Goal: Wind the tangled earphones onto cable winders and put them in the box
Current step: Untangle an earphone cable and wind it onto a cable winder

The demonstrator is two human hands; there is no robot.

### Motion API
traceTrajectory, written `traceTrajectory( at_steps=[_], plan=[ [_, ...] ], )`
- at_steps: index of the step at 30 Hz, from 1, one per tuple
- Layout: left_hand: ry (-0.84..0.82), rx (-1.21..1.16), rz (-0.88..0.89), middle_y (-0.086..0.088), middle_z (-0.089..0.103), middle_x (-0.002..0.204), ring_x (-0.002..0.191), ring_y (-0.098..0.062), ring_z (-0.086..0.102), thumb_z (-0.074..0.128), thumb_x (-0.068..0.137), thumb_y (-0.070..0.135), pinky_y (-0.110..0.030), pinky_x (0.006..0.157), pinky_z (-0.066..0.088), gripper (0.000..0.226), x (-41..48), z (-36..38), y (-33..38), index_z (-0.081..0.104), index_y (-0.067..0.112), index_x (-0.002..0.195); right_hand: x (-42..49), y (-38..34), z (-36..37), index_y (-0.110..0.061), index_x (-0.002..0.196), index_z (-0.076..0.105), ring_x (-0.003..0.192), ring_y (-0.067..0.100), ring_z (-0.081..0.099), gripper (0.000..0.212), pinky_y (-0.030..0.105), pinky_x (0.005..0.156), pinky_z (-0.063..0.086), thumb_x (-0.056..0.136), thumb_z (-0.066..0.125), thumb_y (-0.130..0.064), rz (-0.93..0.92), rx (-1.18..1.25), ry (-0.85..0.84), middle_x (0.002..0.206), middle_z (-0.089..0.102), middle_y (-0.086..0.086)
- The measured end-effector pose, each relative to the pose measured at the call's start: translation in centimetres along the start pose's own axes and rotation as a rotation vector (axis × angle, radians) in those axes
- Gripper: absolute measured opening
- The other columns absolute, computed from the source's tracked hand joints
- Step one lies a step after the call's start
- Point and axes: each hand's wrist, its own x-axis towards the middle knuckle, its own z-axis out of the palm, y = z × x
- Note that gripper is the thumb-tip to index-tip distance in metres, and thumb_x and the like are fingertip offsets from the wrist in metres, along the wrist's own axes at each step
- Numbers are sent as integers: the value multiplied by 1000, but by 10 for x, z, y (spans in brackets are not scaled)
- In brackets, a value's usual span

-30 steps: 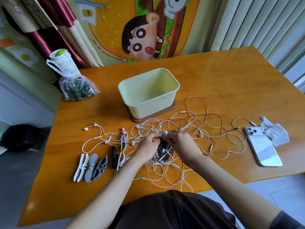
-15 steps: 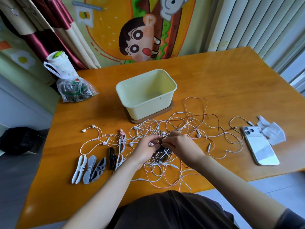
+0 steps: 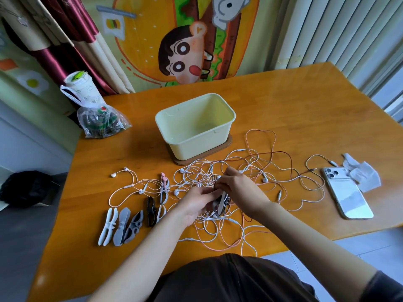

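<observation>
A tangle of white, pink and dark red earphones (image 3: 257, 168) spreads over the middle of the wooden table (image 3: 305, 110). My left hand (image 3: 195, 202) grips a cable winder (image 3: 220, 205) partly wrapped in dark cord, held just above the tangle. My right hand (image 3: 237, 188) pinches the cord at the winder's top end. Several spare winders (image 3: 122, 223), white, grey and black, lie in a row to the left. The pale yellow box (image 3: 194, 127) stands open behind the tangle on a brown base.
A white phone (image 3: 346, 192) lies face down at the right, with a crumpled white tissue (image 3: 362, 173) beside it. A plastic bag (image 3: 100, 123) with a cup sits at the table's back left corner. The near table edge runs just below the cables.
My right hand has shifted slightly up and over the winder's top with the cord. The left hand keeps its hold on the winder. The camera has tilted a little.
</observation>
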Motion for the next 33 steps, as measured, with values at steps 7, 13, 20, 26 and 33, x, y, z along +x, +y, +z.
traceTrajectory(
  at_steps=[7,13,20,26,33],
  plan=[
    [37,-162,89,-7,69,85,76,-17,61,56,92,9,-25,72,49,16,1,-9,6,64,4,105,-2,-1,-4,-10,106,70,75,17,56,21,31,65,53,91,57,-15,-45,75,138,92,54,7],
    [61,-258,102,-9,68,90,81,-18,62,54,93,5,-25,72,49,17,0,-10,12,62,3,107,-1,-2,-8,-9,105,69,79,17,57,19,19,65,48,89,59,-13,-73,78,190,96,54,6],
    [51,94,205,-12,66,110,102,-23,65,57,93,8,-39,101,45,15,-5,-11,6,63,20,98,10,11,-25,-8,96,72,79,16,58,14,22,70,49,85,65,-9,-51,45,260,94,58,5],
    [-85,-45,314,-10,62,106,94,-19,64,55,91,5,-27,79,52,18,-11,-10,16,61,14,105,13,20,-17,-7,91,71,72,4,49,10,5,65,39,84,66,-13,65,164,314,87,53,-4],
    [-55,-401,307,-7,68,99,92,-21,66,48,94,6,-33,80,54,20,-11,-8,22,59,14,108,6,11,8,-16,85,64,56,-1,50,8,12,53,38,90,60,-21,253,537,215,70,57,-10]
  ],
)
